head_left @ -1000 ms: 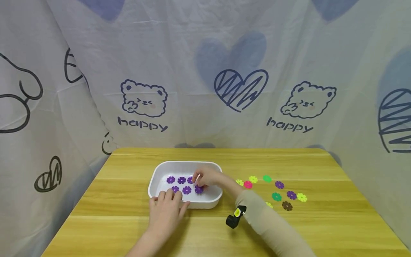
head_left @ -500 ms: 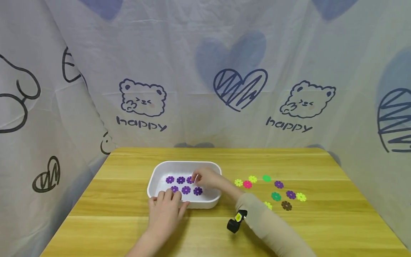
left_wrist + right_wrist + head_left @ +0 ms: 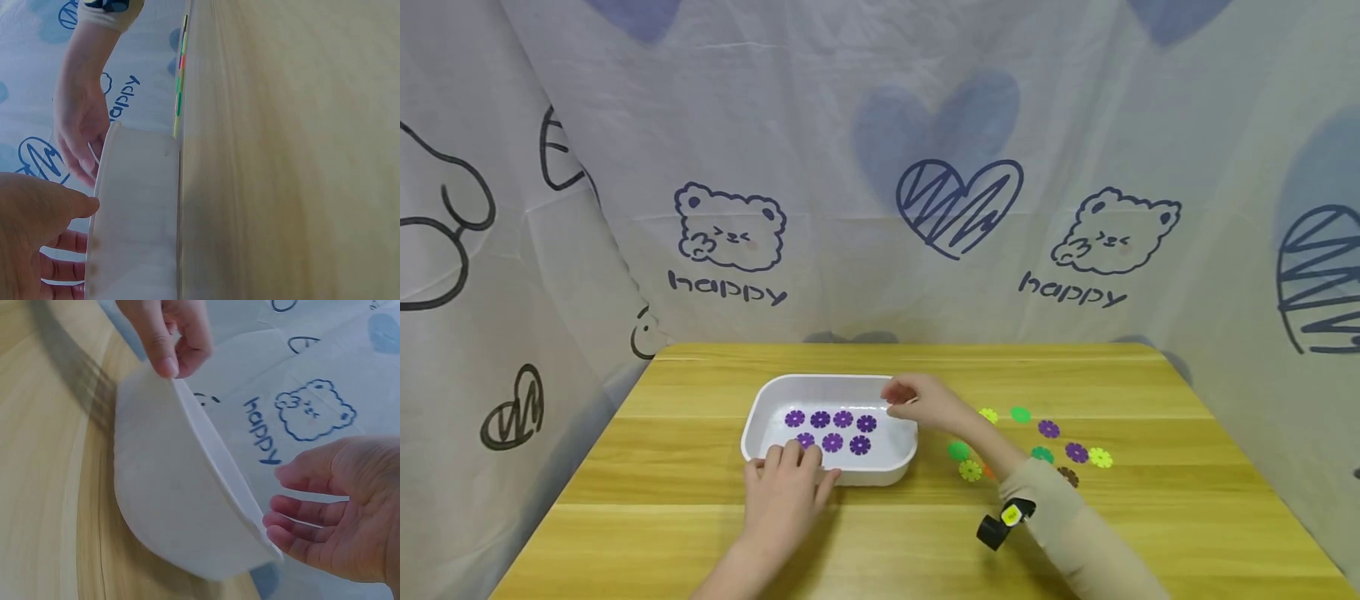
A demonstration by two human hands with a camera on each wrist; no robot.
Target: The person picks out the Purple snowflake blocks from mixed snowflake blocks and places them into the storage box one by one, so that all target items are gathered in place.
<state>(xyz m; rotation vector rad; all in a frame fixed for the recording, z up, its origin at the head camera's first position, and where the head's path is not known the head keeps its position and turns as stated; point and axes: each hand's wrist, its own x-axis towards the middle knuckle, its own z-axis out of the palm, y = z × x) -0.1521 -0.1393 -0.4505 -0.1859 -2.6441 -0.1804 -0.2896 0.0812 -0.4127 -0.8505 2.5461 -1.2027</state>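
My left hand (image 3: 784, 498) grips the near rim of a white plastic tray (image 3: 872, 477), with the thumb on the outer side and the fingers over the edge. Several purple notched discs (image 3: 832, 442) lie flat inside in two rows, one partly covered by the left fingers. Over the tray's right end is my right hand (image 3: 925, 402), holding nothing. In the right wrist view its fingers (image 3: 306, 512) are loosely bent and apart from the thumb, beside the rim.
Several loose notched discs lie on the wooden table (image 3: 647, 483) right of the tray, among them a green disc (image 3: 958, 451), a yellow disc (image 3: 1101, 457) and a purple disc (image 3: 1048, 429). The right forearm hides some. A patterned curtain (image 3: 842, 167) hangs behind the table.
My right hand has lifted from the purple discs and moved right to the tray's end, uncovering a disc in the back row. The left hand stays on the rim.
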